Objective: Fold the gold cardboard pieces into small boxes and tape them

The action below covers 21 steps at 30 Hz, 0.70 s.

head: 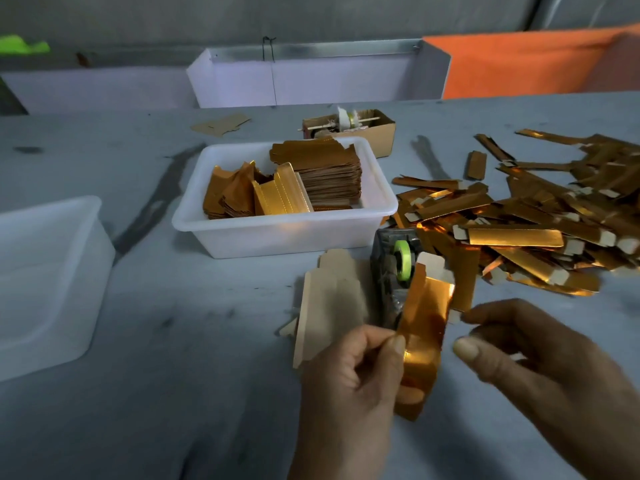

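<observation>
My left hand (349,379) pinches a gold cardboard piece (424,327), folded into a long sleeve that stands tilted with its pale flap on top. Just to the right of it hovers my right hand (540,368), thumb and forefinger apart and holding nothing. Directly behind the piece stands a grey tape dispenser (394,271) with a green roll. A stack of flat blanks, pale side up (332,299), lies left of the dispenser. Folded gold boxes (540,223) lie in a heap at the right.
A white tub (284,233) with several stacks of gold blanks stands in the middle. A small brown carton (374,129) sits behind it. Another white tub (45,282) is at the left edge. White bins and an orange panel line the far side.
</observation>
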{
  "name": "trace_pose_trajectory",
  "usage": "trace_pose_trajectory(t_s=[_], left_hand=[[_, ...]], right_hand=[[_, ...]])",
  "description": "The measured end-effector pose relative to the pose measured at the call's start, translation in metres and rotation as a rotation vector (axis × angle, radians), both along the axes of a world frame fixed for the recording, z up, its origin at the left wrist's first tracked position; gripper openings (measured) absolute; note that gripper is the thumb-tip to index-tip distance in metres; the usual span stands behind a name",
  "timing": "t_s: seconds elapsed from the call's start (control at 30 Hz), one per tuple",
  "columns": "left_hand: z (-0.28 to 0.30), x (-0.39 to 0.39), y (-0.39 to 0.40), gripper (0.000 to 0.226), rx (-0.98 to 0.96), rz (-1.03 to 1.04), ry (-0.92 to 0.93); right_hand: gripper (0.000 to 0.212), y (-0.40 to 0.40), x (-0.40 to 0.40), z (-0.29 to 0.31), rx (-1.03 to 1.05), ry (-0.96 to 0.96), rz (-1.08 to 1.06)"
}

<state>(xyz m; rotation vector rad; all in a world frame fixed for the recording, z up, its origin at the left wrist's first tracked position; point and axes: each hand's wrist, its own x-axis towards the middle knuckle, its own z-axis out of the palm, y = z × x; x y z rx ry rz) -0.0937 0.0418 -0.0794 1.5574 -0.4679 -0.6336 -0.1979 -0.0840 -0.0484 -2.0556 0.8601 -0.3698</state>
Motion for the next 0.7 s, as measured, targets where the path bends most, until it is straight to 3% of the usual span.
trace_pose_trajectory(t_s=[0.1, 0.2, 0.4, 0.53, 0.7], left_hand=[[0.000, -0.005, -0.004, 0.019, 0.032, -0.079, 0.052], [0.000, 0.000, -0.001, 0.015, 0.042, -0.126, 0.077], [-0.001, 0.008, 0.003, 0.012, 0.055, -0.107, 0.147], [-0.007, 0.010, 0.004, 0.006, 0.116, -0.102, 0.213], [-0.012, 0.021, 0.010, 0.019, 0.144, -0.177, 0.249]], right_hand=[[0.051, 0.013, 0.011, -0.014, 0.254, -0.025, 0.047], [0.029, 0.016, 0.015, -0.020, 0.418, -0.136, 0.033], [0.025, 0.006, 0.013, -0.027, 0.653, -0.121, 0.136], [0.024, 0.008, 0.014, -0.033, 0.580, -0.144, 0.111], [0.018, 0.000, 0.011, -0.034, 0.554, -0.150, 0.159]])
